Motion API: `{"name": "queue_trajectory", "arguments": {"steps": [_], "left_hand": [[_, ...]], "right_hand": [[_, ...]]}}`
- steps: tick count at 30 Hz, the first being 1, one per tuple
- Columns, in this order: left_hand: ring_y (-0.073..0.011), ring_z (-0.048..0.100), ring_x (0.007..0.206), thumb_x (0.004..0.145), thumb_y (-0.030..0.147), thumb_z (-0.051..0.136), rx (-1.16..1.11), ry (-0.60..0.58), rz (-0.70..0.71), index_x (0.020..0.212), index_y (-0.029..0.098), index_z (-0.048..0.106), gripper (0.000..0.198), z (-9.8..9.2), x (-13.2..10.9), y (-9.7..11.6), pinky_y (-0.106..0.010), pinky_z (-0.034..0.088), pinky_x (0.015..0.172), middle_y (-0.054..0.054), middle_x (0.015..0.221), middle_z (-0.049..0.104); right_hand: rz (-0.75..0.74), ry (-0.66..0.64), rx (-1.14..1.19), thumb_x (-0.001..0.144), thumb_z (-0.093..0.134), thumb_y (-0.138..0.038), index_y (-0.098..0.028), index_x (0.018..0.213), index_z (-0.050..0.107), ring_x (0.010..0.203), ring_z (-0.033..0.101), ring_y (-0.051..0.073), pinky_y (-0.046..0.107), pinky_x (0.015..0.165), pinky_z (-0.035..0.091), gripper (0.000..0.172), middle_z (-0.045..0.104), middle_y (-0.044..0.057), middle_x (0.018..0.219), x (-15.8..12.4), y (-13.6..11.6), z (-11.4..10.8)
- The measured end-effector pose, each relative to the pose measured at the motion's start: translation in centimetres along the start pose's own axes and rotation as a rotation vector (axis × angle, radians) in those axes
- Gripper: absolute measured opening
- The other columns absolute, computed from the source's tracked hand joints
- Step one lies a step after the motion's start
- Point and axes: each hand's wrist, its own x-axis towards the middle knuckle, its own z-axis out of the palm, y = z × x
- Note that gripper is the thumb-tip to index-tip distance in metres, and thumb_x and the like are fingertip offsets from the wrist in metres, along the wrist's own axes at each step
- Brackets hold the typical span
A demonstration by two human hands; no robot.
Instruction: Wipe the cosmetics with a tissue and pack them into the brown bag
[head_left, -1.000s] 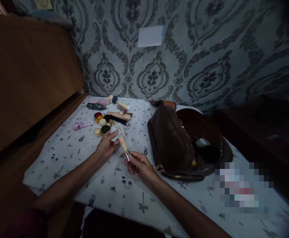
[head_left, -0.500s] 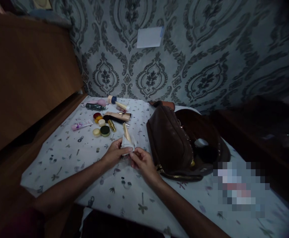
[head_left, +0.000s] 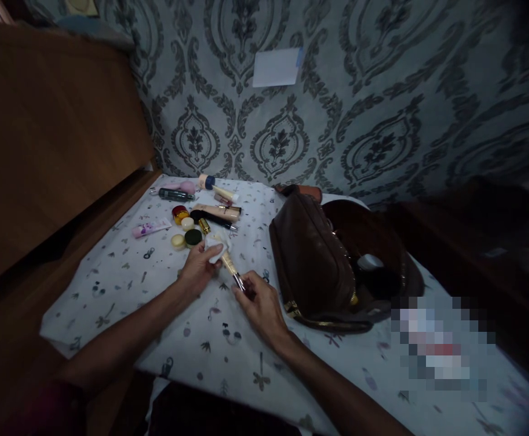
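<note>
My left hand [head_left: 197, 267] is closed around a crumpled white tissue [head_left: 214, 248], which wraps the far end of a slim beige-gold tube [head_left: 229, 264]. At the tube's near, dark and silvery end, my right hand [head_left: 263, 303] grips it with thumb and fingers. The tube slants between both hands, just above the patterned cloth. Just beyond my left hand lie a dark-lidded round jar [head_left: 193, 238], a cream-coloured jar [head_left: 178, 241] and a small gold tube [head_left: 205, 226]. The tube's tissue-covered end is hidden.
An open brown leather bag [head_left: 305, 260] stands right of my hands, a white-capped item [head_left: 369, 261] inside. Further back lie a dark green bottle [head_left: 176, 194], a pink-purple tube [head_left: 151, 227] and several other cosmetics. A wooden cabinet [head_left: 59, 133] borders the left; a blurred patch covers the right.
The tube has turned: its beige part now points away to the left, with its dark end in my right hand. My left hand and the tissue have moved forward and left.
</note>
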Motion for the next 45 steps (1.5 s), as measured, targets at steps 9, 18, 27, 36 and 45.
{"name": "queue_trajectory", "arguments": {"steps": [9, 18, 27, 36, 45], "left_hand": [[-0.0066, 0.057, 0.062, 0.052, 0.023, 0.091, -0.054, 0.004, 0.026, 0.075, 0.016, 0.060, 0.040, -0.4, 0.5, 0.4, -0.017, 0.038, 0.046, 0.005, 0.073, 0.063], [-0.0064, 0.055, 0.058, 0.051, 0.024, 0.092, -0.019, -0.047, -0.005, 0.079, 0.015, 0.061, 0.042, -0.3, 0.3, 0.7, -0.016, 0.037, 0.045, 0.004, 0.072, 0.064], [-0.0111, 0.061, 0.063, 0.052, 0.029, 0.093, 0.110, -0.303, -0.181, 0.091, 0.016, 0.066, 0.049, -0.2, -0.9, -0.7, -0.021, 0.047, 0.056, -0.002, 0.080, 0.069], [-0.0096, 0.062, 0.060, 0.051, 0.030, 0.094, 0.075, -0.315, -0.209, 0.086, 0.012, 0.068, 0.047, -0.3, -0.6, -0.8, -0.020, 0.049, 0.059, -0.001, 0.072, 0.069], [-0.0112, 0.064, 0.066, 0.056, 0.025, 0.092, -0.082, -0.105, -0.080, 0.079, 0.014, 0.066, 0.036, -0.5, 0.4, 0.9, -0.021, 0.051, 0.059, 0.001, 0.074, 0.071]], "right_hand": [[0.064, -0.096, 0.154, 0.091, 0.049, -0.042, -0.020, 0.082, 0.061, 0.052, 0.049, 0.013, 0.024, 0.052, 0.035, 0.026, 0.053, -0.003, 0.056, 0.0, -0.5, -0.6], [0.495, -0.330, 0.931, 0.070, 0.075, -0.055, -0.016, 0.080, 0.067, 0.042, 0.041, 0.005, 0.021, 0.040, 0.020, 0.041, 0.059, -0.002, 0.066, 0.7, -0.6, -0.2], [0.594, -0.292, 1.173, 0.064, 0.084, -0.050, -0.015, 0.079, 0.068, 0.043, 0.039, 0.003, 0.018, 0.038, 0.016, 0.041, 0.060, -0.002, 0.065, 1.1, -0.8, -0.8], [0.745, -0.407, 1.426, 0.077, 0.079, -0.030, -0.013, 0.083, 0.068, 0.042, 0.034, 0.002, 0.014, 0.036, 0.024, 0.022, 0.055, -0.003, 0.060, 1.5, -0.3, -1.2], [0.810, -0.557, 1.567, 0.099, 0.050, -0.023, -0.008, 0.100, 0.066, 0.038, 0.027, 0.002, 0.010, 0.033, 0.020, 0.022, 0.045, -0.006, 0.056, 1.3, 0.6, -1.1]]}}
